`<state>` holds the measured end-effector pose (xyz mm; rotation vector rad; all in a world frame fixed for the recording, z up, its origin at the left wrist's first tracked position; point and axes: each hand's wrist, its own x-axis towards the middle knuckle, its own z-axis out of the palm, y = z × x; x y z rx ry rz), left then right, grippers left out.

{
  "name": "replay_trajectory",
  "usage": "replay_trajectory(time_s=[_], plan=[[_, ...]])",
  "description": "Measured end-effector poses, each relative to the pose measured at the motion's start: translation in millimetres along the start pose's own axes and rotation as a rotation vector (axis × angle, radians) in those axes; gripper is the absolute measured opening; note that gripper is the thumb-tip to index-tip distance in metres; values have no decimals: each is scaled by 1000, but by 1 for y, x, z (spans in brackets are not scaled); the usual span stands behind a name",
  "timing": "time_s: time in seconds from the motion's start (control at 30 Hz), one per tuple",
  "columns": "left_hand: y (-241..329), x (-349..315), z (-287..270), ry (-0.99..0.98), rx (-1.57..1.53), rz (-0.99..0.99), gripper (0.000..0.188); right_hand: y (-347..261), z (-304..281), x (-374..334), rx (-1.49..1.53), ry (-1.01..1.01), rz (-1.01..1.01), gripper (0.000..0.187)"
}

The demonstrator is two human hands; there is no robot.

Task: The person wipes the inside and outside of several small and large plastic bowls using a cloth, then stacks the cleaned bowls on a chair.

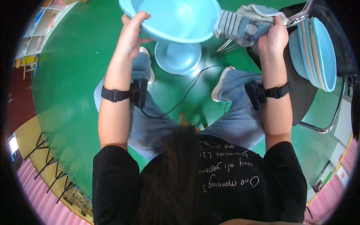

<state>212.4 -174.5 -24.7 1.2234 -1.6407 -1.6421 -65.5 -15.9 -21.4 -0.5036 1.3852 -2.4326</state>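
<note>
At the top of the view my left hand (132,35) is closed on the left rim of a light blue plastic basin (176,18), thumb lying over the edge. My right hand (275,39) grips a bunched grey-blue towel (247,28) with dark stripes, whose left end reaches the basin's right rim. Whether the towel touches the rim or only overlaps it, I cannot tell. Below the raised basin, a second light blue basin (178,58) sits on the floor between my feet; its far part is hidden.
To the right, a stack of blue and cream basins (318,56) stands tilted on a black chair (300,101) with metal legs. A black cable (187,92) crosses between my legs from the left wrist strap (116,95). Shelves (47,22) line the far left, beyond the green floor (71,93).
</note>
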Motion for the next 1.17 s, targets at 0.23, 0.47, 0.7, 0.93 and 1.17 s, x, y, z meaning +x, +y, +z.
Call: replay_trajectory(time_s=[0.23,0.47,0.7,0.93,1.17], plan=[[-3,-17,17,-278,-40,-114,93,10,29,-37,-343,-176,106,21],[-9,-23,21,-410,-47,-46,84,52,16,-80,-1507,-806,-366,63],[5,-34,26,-468,-59,-74,83,55,8,-69,-1578,-845,-293,66],[-21,-28,30,-538,159,151,80,68,17,-69,-1044,-870,-488,44],[-11,-32,43,-454,-148,-81,75,65,28,-115,-1059,-1336,-363,41]])
